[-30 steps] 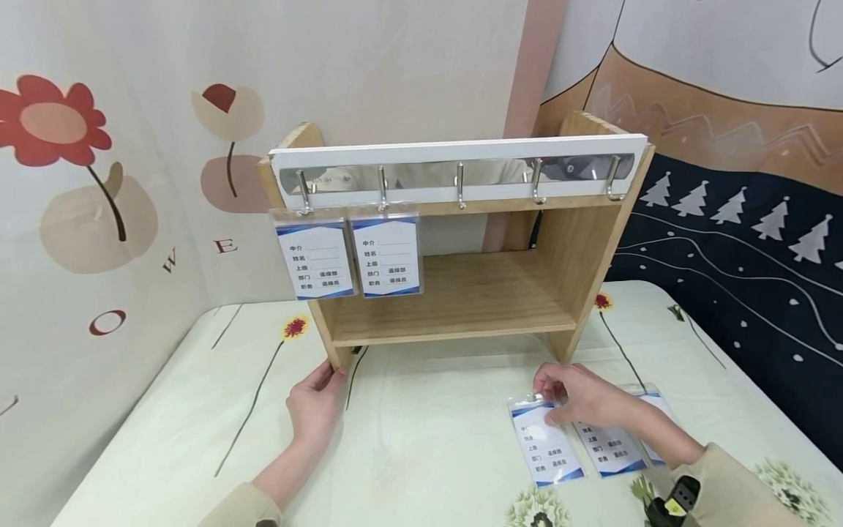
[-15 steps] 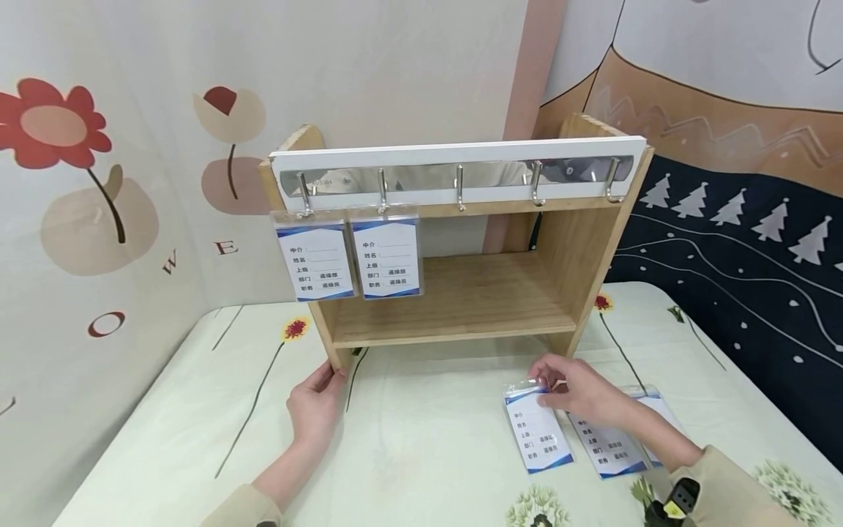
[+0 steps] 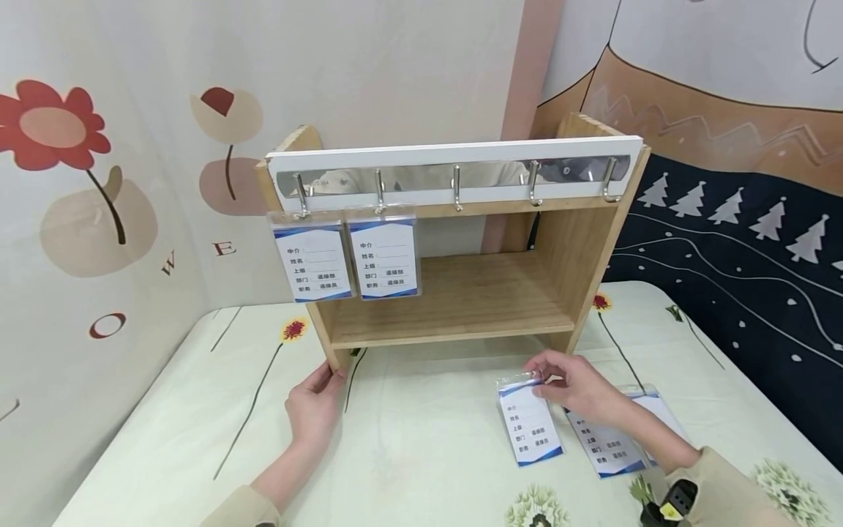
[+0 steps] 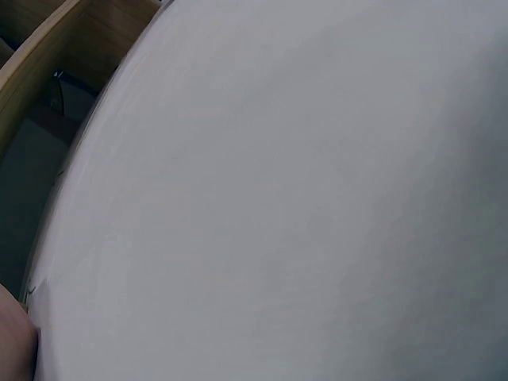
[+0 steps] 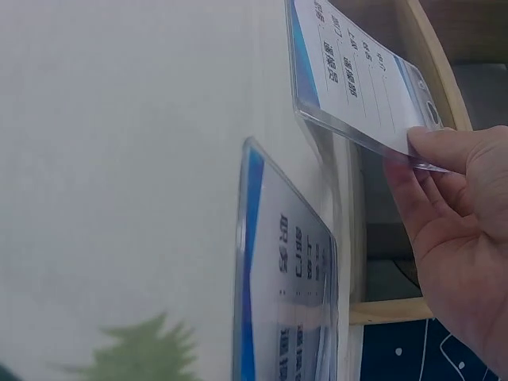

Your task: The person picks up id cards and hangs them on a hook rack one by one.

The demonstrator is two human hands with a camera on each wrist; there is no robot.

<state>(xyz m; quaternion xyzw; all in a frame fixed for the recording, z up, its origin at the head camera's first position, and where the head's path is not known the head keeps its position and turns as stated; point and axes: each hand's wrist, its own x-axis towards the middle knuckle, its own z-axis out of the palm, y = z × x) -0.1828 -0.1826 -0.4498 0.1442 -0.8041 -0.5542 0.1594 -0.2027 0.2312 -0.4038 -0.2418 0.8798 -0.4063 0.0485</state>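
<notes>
My right hand (image 3: 582, 388) pinches the top corner of a clear-sleeved name badge (image 3: 529, 424) between thumb and fingers. In the right wrist view this badge (image 5: 357, 71) tilts up off the cloth, its slotted top end by the thumb. My left hand (image 3: 312, 406) grips the foot of the wooden shelf's (image 3: 454, 333) left side panel between thumb and fingers; the left wrist view catches only a bit of that hand (image 4: 14, 341). Two like badges, the left one (image 3: 312, 260) and its neighbour (image 3: 385, 256), hang from the two leftmost hooks of the white rail (image 3: 454, 152).
Two more badges, one nearer (image 3: 609, 446) and one partly behind my right forearm (image 3: 661, 413), lie on the flowered cloth (image 3: 421, 439). Further right along the rail are bare hooks, among them a middle hook (image 3: 456, 189). Printed curtains (image 3: 408, 66) stand behind the shelf.
My right hand has lifted the badge and moved it a little leftward and toward the shelf. The left hand stays at the shelf's foot.
</notes>
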